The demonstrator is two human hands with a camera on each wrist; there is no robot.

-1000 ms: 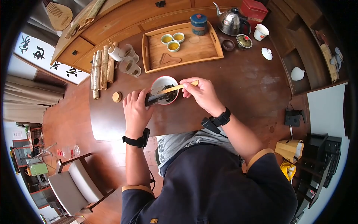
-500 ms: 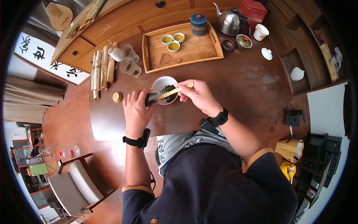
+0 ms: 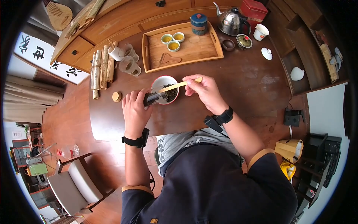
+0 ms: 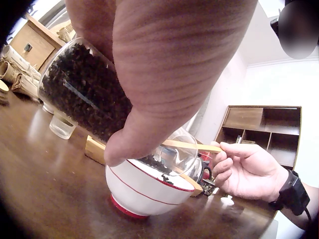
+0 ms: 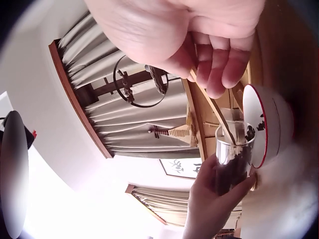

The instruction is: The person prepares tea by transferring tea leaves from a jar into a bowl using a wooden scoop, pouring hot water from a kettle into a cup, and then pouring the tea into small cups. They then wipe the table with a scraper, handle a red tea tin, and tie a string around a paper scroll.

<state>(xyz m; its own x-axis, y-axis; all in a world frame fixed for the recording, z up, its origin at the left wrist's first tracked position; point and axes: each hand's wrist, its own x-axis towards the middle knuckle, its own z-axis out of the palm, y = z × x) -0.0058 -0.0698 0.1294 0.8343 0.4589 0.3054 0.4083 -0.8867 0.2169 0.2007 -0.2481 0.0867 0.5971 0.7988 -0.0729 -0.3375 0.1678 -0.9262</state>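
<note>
If tipping jar [image 3: 153,99] too far (head), could dump tea leaves [image 3: 172,94] past bowl [image 3: 159,83]. Left wrist: gripping jar in left fingers [image 4: 124,144], mouth over bowl. Right wrist: pinching scoop [image 5: 214,106] in right fingers [image 5: 218,72]; could fling leaves raking fast.

The white panel [image 3: 47,59] bears black characters [image 3: 38,53], not clearly legible.

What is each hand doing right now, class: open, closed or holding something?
Left hand: holding the glass jar, its mouth over the bowl.
Right hand: holding the slim wooden stick.
</note>
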